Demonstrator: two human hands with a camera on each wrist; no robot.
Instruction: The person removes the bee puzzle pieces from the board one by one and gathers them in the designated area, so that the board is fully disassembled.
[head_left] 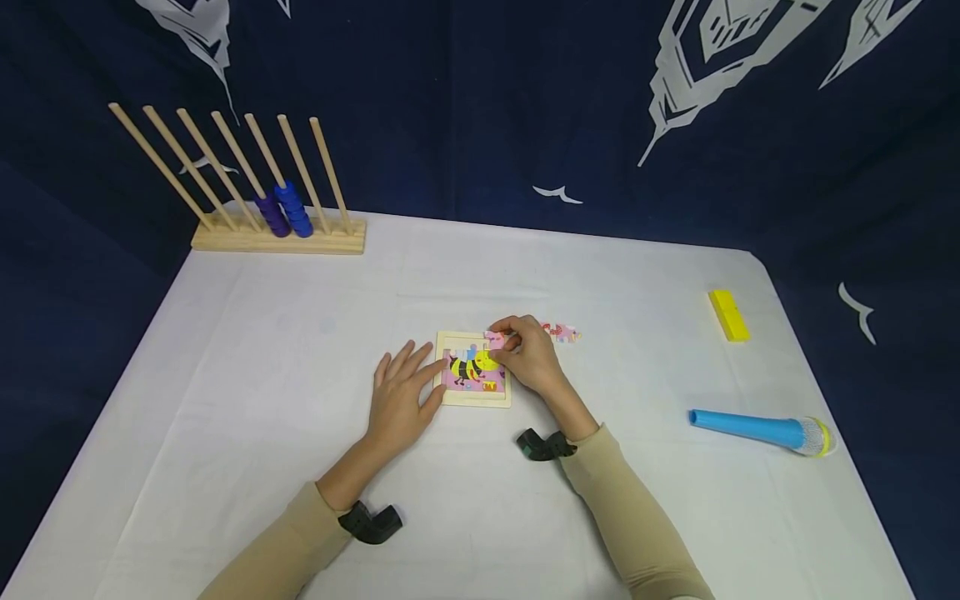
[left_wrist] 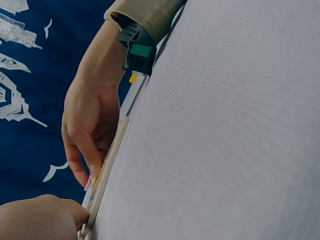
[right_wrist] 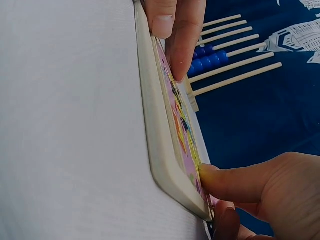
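Observation:
A wooden jigsaw tray lies on the table, with a bee picture of fitted pieces inside it. My left hand has its fingers spread, with the index finger and thumb resting on the tray's left edge. At the tray's upper right corner, my right hand pinches a pink puzzle piece, partly hidden behind its fingers. In the right wrist view the right thumb lies low over the picture. More pink puzzle pieces lie just beyond the right hand.
A wooden peg stand with purple beads and blue beads stands at the back left. To the right lie a yellow block and a blue toy microphone. White cloth covers the table.

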